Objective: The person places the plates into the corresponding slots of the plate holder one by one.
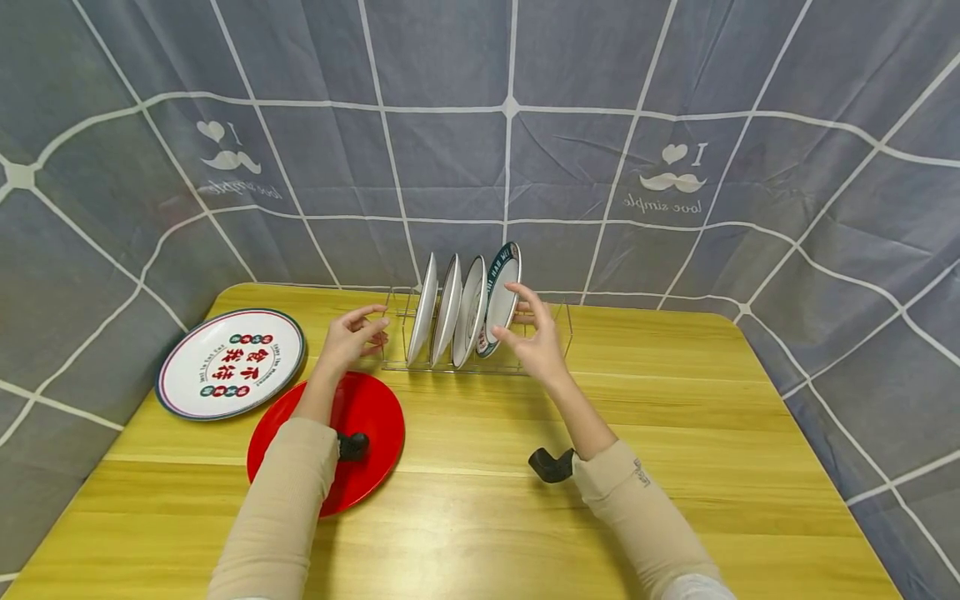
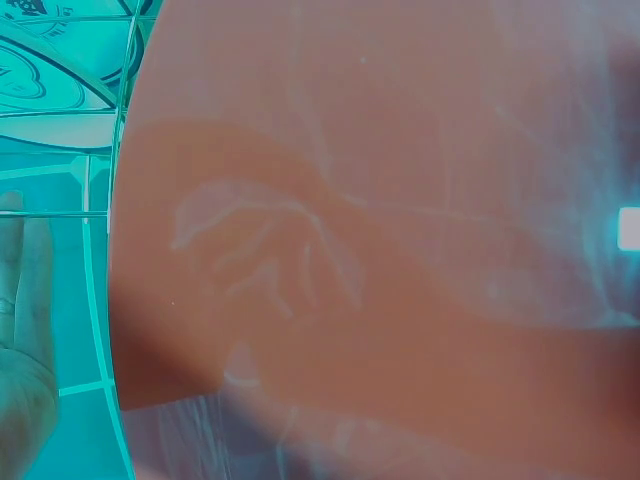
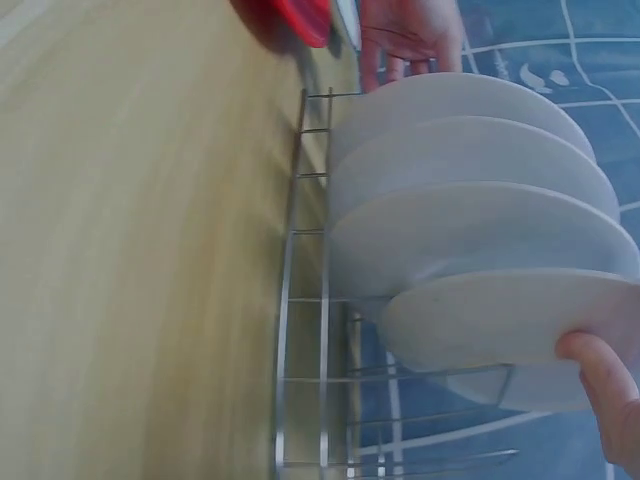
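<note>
A wire rack of four plates on a wooden tabletop.
The green-banded plate stands tilted at the row's right end; the right hand pinches its right edge between thumb and fingers. The left hand, fingers loosely bent and spread, is just beside the rack's left end.
</note>
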{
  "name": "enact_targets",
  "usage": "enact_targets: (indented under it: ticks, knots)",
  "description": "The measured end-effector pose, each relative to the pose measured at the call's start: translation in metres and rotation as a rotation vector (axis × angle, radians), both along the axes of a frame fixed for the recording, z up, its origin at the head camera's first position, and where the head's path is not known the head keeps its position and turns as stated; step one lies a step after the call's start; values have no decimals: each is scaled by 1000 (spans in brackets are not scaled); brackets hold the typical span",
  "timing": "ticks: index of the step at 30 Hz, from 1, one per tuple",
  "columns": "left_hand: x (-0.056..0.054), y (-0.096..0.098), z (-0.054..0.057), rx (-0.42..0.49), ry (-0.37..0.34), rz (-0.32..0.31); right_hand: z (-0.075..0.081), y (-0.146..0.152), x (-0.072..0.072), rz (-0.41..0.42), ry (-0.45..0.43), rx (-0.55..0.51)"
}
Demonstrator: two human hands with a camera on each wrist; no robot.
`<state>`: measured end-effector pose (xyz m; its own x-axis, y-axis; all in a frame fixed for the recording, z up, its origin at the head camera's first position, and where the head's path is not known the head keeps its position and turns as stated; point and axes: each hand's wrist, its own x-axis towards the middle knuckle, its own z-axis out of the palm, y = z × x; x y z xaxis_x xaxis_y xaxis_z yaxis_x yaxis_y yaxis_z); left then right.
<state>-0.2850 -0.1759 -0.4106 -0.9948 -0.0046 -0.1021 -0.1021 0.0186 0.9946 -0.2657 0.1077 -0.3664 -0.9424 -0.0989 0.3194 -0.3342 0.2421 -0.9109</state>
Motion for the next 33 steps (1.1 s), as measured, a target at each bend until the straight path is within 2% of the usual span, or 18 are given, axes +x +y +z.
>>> enact_targets:
  ticks: [3,8,29,33]
  knots:
    - [-4,-2,-9,-11,5,5,-17,1,-8,-5,-21,22]
    - [-5,-3,-14,-12,12,11,-26,-1,-8,-2,-49,26]
    - [-6,-3,-12,-14,9,13,-37,-6,-2,30,-37,26]
    - [-5,-4,-12,-5,16,13,-38,-6,-2,31,-23,64]
